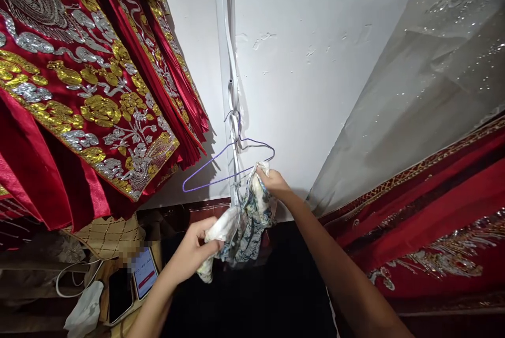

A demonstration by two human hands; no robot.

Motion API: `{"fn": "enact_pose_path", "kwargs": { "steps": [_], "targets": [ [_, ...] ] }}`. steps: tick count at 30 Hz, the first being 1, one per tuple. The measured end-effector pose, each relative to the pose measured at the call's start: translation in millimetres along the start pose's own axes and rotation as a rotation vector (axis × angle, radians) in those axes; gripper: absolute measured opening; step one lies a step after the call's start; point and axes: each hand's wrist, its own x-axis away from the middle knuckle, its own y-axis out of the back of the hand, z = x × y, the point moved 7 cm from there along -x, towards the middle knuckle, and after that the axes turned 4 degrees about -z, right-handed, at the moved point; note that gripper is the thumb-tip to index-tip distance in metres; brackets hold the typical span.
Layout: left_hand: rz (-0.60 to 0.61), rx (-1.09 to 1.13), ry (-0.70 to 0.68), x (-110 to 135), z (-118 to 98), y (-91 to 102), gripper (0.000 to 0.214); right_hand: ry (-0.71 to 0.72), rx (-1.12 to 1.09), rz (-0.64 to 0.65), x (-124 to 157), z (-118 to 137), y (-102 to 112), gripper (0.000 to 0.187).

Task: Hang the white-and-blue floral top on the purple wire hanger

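A pale garment with a dark leafy print (254,222) hangs between my two hands. My left hand (197,247) is closed on its left part, thumb pressed over the whitish cloth. Higher up, my right hand (275,183) pinches the garment's upper right edge, close to the right end of a purple wire hanger (213,183). The hanger hangs tilted by its hook from a white strap (232,64) against the wall. Whether the cloth is on the hanger's right end or only in front of it, I cannot tell.
Red clothing embroidered in gold and silver (102,106) hangs at the left. On the right are a sheer sparkling fabric (414,91) and red beaded cloth (445,238). A lit phone (144,272), a dark phone (120,296) and a white cable (59,280) lie at lower left.
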Motion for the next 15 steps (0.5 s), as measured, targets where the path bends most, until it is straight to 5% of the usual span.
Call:
{"fn": "enact_pose_path", "kwargs": {
  "steps": [4,10,15],
  "targets": [
    [0.079,-0.243,0.014,10.1,2.7,-3.5,0.010,0.002,0.015,-0.019,16.4,-18.3,1.7,0.043],
    [0.026,-0.191,-0.030,0.9,-6.4,13.1,0.013,0.210,-0.169,-0.157,3.3,15.5,18.4,0.043],
    [0.049,-0.111,-0.032,-3.0,-19.8,14.5,0.020,0.041,-0.044,0.035,-11.4,-0.3,-15.7,0.050]
  ]
}}
